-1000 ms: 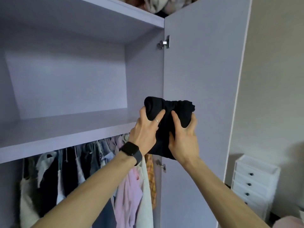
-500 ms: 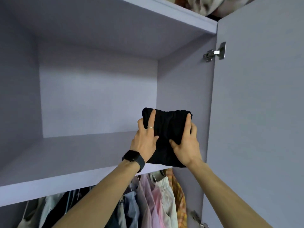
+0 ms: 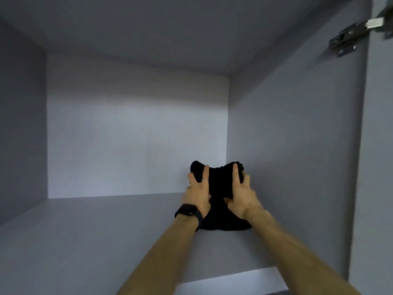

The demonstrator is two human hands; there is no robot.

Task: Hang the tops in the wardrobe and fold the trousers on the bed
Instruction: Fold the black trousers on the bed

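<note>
Inside the wardrobe (image 3: pixel 136 135), the shelf (image 3: pixel 95 231) is where this step ends. At its right, near the side wall (image 3: pixel 287 145), the folded black garment (image 3: pixel 219 188), probably trousers, seems to rest on its near edge with the far end raised. It would be best to lower that end flat, slide the bundle back from the front lip, then release with light pressure so the folds hold. The 2 hands clasp it from either side. The left hand (image 3: pixel 196 193) and right hand (image 3: pixel 240 194) each lay a finger along the top and curl the rest round an edge. The shelf looks smooth, level and pale lilac. A metal hinge (image 3: pixel 348 39) shows top right, and the left arm wears a dark watch (image 3: pixel 188 211) and a ring (image 3: pixel 204 179).
</note>
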